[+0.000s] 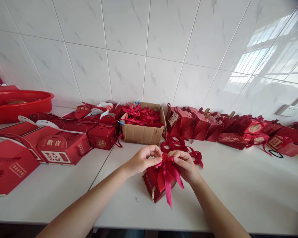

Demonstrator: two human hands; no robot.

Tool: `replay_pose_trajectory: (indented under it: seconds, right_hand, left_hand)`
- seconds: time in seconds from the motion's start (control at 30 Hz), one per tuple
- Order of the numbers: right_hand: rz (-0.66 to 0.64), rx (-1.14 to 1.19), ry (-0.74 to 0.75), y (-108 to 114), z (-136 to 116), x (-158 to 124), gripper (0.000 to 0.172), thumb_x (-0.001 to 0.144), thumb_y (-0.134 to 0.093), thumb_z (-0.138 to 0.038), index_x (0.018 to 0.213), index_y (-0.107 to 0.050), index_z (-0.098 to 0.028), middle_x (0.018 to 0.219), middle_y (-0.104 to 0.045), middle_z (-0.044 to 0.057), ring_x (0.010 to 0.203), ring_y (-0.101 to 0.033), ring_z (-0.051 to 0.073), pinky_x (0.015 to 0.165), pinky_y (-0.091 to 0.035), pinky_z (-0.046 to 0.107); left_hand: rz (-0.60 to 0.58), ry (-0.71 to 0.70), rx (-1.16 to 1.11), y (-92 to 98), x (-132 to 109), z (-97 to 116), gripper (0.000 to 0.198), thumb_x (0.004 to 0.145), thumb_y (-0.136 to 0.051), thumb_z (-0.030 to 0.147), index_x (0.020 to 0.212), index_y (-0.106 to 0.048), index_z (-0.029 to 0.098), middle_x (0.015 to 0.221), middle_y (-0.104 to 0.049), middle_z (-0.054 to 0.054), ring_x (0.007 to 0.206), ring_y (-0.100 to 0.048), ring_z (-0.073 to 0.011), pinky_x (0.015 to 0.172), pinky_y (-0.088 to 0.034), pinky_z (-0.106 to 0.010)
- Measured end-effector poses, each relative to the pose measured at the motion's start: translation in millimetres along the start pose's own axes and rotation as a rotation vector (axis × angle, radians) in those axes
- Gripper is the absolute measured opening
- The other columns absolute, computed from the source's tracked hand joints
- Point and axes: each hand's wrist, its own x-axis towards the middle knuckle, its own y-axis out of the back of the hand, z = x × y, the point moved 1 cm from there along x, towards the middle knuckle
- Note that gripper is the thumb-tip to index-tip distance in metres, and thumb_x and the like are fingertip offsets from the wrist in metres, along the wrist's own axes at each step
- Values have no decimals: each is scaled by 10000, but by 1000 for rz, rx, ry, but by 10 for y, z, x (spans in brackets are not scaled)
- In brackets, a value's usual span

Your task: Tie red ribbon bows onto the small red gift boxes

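A small red gift box [156, 185] with twisted gold cord at its side stands on the white table in front of me. On its top sits a bow of dark pink ribbon [168, 180], its two tails hanging down the near side. My left hand [145, 161] pinches the bow's left loop between thumb and fingers. From the other side, my right hand [186, 166] pinches the right loop. Just behind the box lies a loose pile of ribbon [195, 155].
A cardboard box [141, 135] full of ribbons stands against the tiled wall. Several red gift boxes [64, 145] fill the left, beside a red basin [20, 109]. More bow-tied boxes [181, 122] line the wall to the right, near a black ring [276, 154] and a power socket [289, 110].
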Motion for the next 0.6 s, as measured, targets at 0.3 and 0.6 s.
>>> replay_pose_trajectory:
  seconds: [0.3,0.6]
  right_hand:
    - [26,-56,2,17,-28,4,276,771,-693,-329,605,-543,-168,625,-475,-9,588,-415,104,552,-321,245]
    - [45,6,-132,14,-46,17,293,728,-741,-270,790,-463,-201,555,-444,-75,472,-350,58,462,-252,189]
  left_hand:
    - [2,-19,21,-9,-1,-19,222,796,-648,323,828,-522,144,699,-541,17,633,-472,-70,617,-365,-211]
    - [46,-63,189,-40,-14,33,205,779,-647,330,803,-549,152,695,-490,26,653,-441,-76,623,-360,-204]
